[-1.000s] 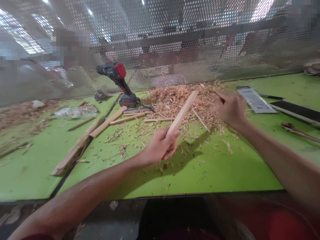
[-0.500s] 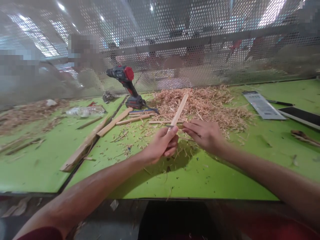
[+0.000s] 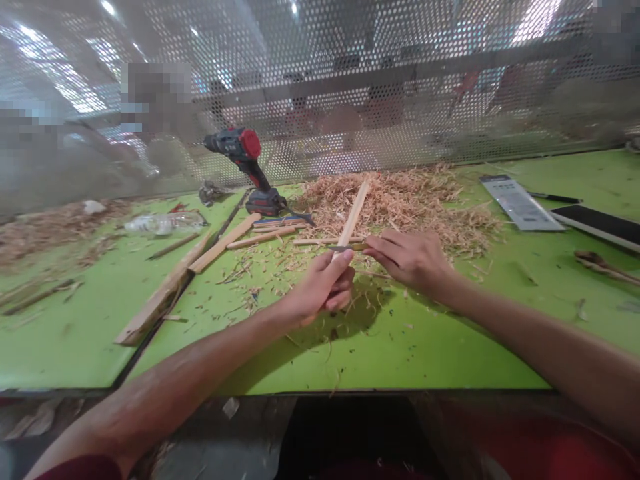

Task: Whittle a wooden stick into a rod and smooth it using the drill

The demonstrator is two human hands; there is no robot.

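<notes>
My left hand [image 3: 325, 285] is closed around the lower end of a pale wooden stick [image 3: 355, 215], which slants up and away over the shavings. Closed on the handle of a small knife [image 3: 359, 247] is my right hand [image 3: 413, 259], just right of the stick. The knife's thin dark blade lies across the stick, close to my left thumb. Curly wood shavings [image 3: 430, 203] are heaped behind both hands, with loose bits scattered on the green table [image 3: 400, 360] below them.
A cordless drill [image 3: 245, 167] stands behind, left of the heap. Wooden strips [image 3: 225, 245], a long wood piece [image 3: 155, 303] and a plastic bottle [image 3: 165, 222] lie left. Rightward are a flat packet [image 3: 520, 202], a pen [image 3: 555, 197] and a dark flat device [image 3: 600, 225]. Perforated mesh [image 3: 350, 93] rises behind.
The whole view has shifted slightly, so the table things appear a little further left and up. Both hands keep their grips, and the blade shows more clearly across the stick.
</notes>
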